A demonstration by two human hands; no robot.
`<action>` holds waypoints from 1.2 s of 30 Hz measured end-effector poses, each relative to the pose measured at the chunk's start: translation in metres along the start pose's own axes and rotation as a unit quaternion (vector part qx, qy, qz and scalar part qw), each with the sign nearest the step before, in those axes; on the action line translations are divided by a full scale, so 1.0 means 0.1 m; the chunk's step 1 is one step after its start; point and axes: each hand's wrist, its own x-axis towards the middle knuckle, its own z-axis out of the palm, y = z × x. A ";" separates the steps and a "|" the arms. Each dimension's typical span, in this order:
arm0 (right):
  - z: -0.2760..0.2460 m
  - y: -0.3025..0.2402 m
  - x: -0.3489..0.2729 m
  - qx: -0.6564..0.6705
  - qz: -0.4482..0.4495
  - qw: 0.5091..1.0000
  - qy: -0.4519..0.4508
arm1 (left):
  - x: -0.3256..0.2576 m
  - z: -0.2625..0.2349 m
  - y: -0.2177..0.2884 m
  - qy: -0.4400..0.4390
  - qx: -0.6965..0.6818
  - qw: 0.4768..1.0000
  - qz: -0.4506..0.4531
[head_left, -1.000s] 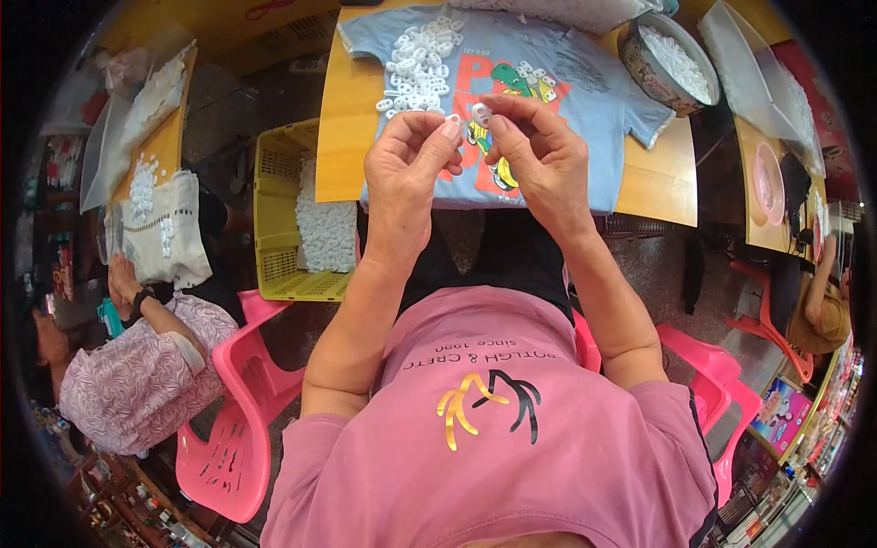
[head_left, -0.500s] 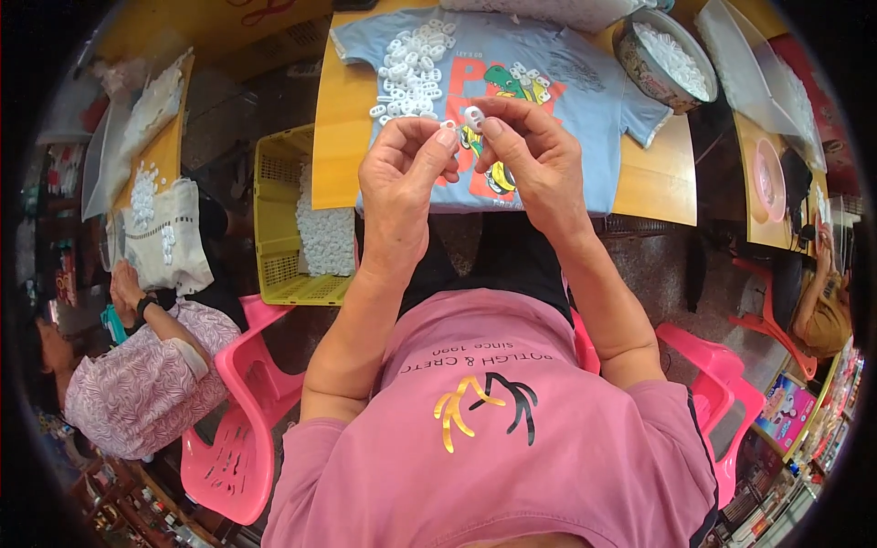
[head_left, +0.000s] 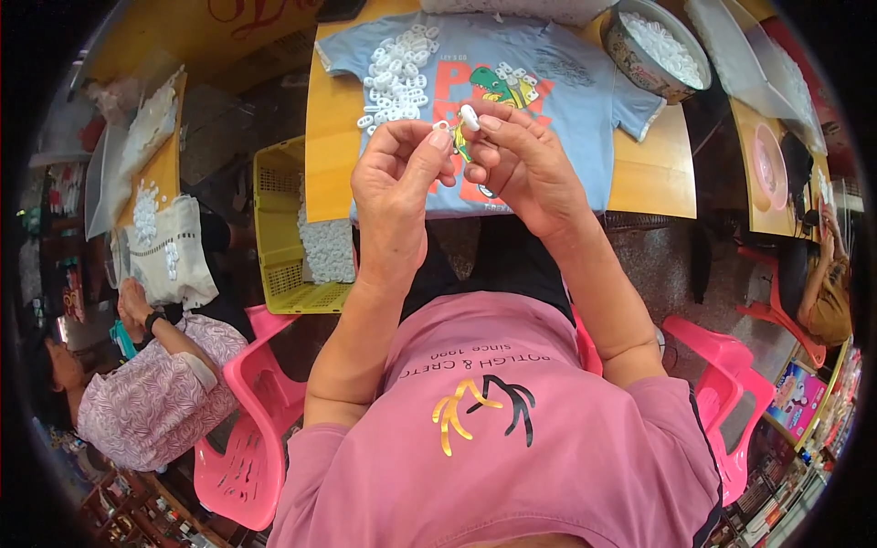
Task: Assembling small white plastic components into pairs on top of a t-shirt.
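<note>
Small white plastic piece (head_left: 469, 116), pinched between both hands above counter (head_left: 650, 179).
Left hand (head_left: 399, 178) and right hand (head_left: 523, 164) grasping it by fingertips, over light-blue T-shirt (head_left: 566, 82); heap of white pieces (head_left: 397, 78) on shirt; metal bowl (head_left: 630, 59) nearby.

bare tabletop (head_left: 653, 178) rightward, bowl (head_left: 654, 47) beyond

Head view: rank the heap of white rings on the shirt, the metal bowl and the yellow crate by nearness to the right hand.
From the right hand:
1. Heap of white rings, just up and left, on the blue shirt.
2. Metal bowl, upper right, at the table's far edge.
3. Yellow crate, far left, below the table.
</note>
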 end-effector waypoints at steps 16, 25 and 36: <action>0.00 0.08 -0.02 -0.169 -0.140 0.976 -0.005 | 0.03 0.10 -0.05 0.012 0.006 1.000 0.023; -0.17 0.11 0.01 -0.479 -0.302 0.824 0.028 | 0.09 0.08 -0.08 0.012 -0.010 1.000 0.025; -0.10 -0.06 -0.01 -0.121 -0.100 0.987 0.048 | 0.10 0.06 -0.17 0.003 0.010 1.000 -0.025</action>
